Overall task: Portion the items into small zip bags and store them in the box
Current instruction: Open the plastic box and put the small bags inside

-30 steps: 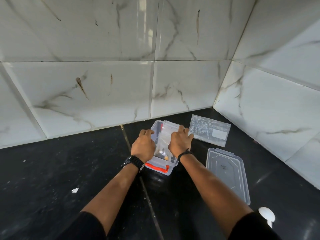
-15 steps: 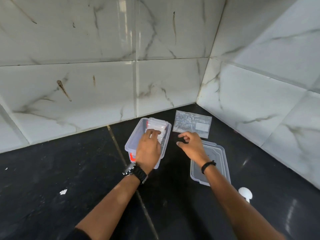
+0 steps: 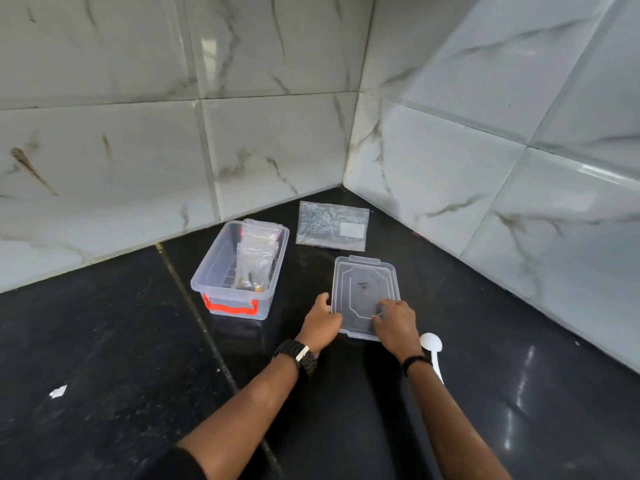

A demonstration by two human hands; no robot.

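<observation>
The lid (image 3: 364,292) lies flat on the black counter (image 3: 114,341), right of the open box (image 3: 239,271) holding the filled zip bags (image 3: 254,258); the left hand (image 3: 320,322) grips its near-left edge, the right hand (image 3: 394,322) presses curled fingers on top; it looks light, thin and slippery, so best lifted by opposite rims.

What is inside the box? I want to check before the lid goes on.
The box holds small zip bags leaning along its right side, with dark and yellowish bits at the bottom. The bags overlap, so their number and exact contents cannot be told.
</observation>
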